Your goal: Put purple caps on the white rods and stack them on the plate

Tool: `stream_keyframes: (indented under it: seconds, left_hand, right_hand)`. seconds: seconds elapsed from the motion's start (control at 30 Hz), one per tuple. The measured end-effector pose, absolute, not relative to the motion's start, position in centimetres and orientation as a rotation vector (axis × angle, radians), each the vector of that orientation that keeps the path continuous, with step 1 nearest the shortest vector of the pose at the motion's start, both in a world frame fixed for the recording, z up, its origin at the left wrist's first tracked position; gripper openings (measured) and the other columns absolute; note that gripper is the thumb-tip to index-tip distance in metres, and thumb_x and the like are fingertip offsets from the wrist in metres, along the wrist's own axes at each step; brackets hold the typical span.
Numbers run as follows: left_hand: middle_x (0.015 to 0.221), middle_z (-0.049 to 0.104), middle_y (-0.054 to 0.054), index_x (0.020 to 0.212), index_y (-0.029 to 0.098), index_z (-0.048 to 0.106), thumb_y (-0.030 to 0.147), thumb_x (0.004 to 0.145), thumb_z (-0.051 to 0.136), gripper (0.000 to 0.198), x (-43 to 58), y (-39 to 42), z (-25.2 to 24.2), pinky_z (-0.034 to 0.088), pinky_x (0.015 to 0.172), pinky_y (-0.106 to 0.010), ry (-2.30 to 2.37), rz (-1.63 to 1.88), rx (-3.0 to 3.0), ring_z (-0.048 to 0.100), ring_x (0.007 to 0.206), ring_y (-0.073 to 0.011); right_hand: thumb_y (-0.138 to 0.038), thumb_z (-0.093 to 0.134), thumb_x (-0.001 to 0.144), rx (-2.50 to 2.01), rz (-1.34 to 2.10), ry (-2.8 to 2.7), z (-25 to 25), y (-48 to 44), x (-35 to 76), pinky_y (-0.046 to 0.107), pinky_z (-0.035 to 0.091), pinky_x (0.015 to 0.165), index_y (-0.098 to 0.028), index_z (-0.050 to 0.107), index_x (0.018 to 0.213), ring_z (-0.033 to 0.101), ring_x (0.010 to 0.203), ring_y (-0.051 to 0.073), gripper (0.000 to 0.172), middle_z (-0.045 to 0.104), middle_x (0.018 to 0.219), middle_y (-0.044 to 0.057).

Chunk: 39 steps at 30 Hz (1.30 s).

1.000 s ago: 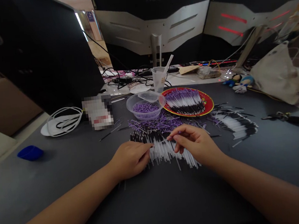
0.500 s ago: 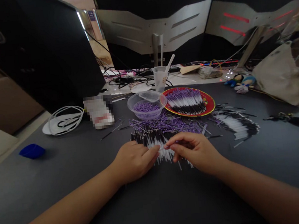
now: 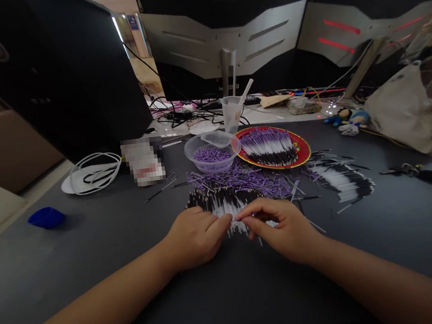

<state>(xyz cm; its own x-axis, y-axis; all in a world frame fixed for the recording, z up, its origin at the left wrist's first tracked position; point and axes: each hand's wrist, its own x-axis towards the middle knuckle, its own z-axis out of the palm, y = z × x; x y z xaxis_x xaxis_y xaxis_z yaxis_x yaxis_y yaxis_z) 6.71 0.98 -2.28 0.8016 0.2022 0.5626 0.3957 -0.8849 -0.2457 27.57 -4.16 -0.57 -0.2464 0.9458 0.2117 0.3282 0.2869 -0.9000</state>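
Thin sticks [image 3: 220, 201], black at one end and whitish at the other, lie in a dense row under and between my hands. My left hand [image 3: 199, 236] rests over the row's left part, its thumb and forefinger closed at the tips on what looks like a whitish stick. Fingertips almost touching it, my right hand [image 3: 286, 227] pinches a small purple piece. Just behind the row spreads a heap of loose purple pieces [image 3: 257, 178]. More of them fill a clear plastic bowl [image 3: 216, 166]. The fingers hide part of the row.
A red plate [image 3: 303, 151] bears purple-ended sticks. Loose sticks [image 3: 345, 181] lie to its right. A plastic cup [image 3: 231, 116] stands behind the bowl. On the left are a blue cap-like object [image 3: 46, 217], a coiled white cable [image 3: 96, 173] and a computer case [image 3: 85, 78]. Monitors [image 3: 228, 30] stand behind.
My right hand has shifted slightly down and left, its fingertips closer to my left thumb. A whitish stick now shows on the table beside my right wrist.
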Motion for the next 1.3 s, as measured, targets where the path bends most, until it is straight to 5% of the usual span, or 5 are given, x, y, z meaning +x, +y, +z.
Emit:
stream_keyframes:
  seconds: [0.5,0.73,0.83,1.07,1.3]
  left_hand:
    - [0.055,0.055,0.002,0.099,0.011,0.053,0.014,0.087,0.044,0.015,6.7,1.0,-2.5,0.033,0.048,-0.026,-0.415,-0.69,-2.616,0.047,0.047,-0.0117]
    - [0.06,0.057,0.001,0.103,0.017,0.056,0.021,0.09,0.042,0.02,6.7,1.4,-2.5,0.036,0.05,-0.025,-0.687,-0.703,-2.671,0.052,0.051,-0.0128]
    - [0.069,0.062,-0.002,0.102,0.016,0.057,0.021,0.09,0.043,0.019,6.3,1.8,-2.6,0.042,0.056,-0.027,-0.753,-0.757,-2.698,0.056,0.059,-0.0145]
    - [0.107,0.064,-0.007,0.103,0.017,0.059,0.013,0.085,0.051,0.02,5.8,2.7,-2.6,0.044,0.086,-0.037,-0.744,-0.879,-2.795,0.057,0.101,-0.0198]
    - [0.099,0.06,-0.007,0.099,0.02,0.063,0.015,0.083,0.055,0.018,6.1,2.4,-2.5,0.043,0.083,-0.037,-0.797,-0.916,-2.735,0.054,0.092,-0.0194]
  right_hand:
    - [-0.027,0.059,0.081,-1.199,1.117,-1.679,-1.1,-3.6,27.1,0.025,0.048,0.054,-0.021,0.069,0.086,0.059,0.054,0.011,0.013,0.065,0.068,0.0]
    - [-0.028,0.057,0.082,-1.176,0.739,-1.911,0.0,-1.3,30.6,0.031,0.049,0.065,-0.024,0.068,0.097,0.063,0.078,0.017,0.019,0.066,0.105,0.005]
    - [-0.029,0.053,0.084,-1.392,0.523,-1.952,0.0,0.6,33.5,0.03,0.046,0.059,-0.023,0.067,0.097,0.058,0.063,0.014,0.02,0.068,0.094,0.004]
    - [-0.017,0.053,0.077,-1.578,0.334,-2.208,-0.9,2.7,36.4,0.03,0.042,0.065,-0.019,0.065,0.08,0.056,0.07,0.017,0.013,0.065,0.083,0.005]
    - [-0.02,0.054,0.076,-1.609,0.338,-2.324,-0.7,2.0,35.8,0.031,0.042,0.068,-0.019,0.065,0.078,0.057,0.075,0.019,0.012,0.064,0.081,0.006]
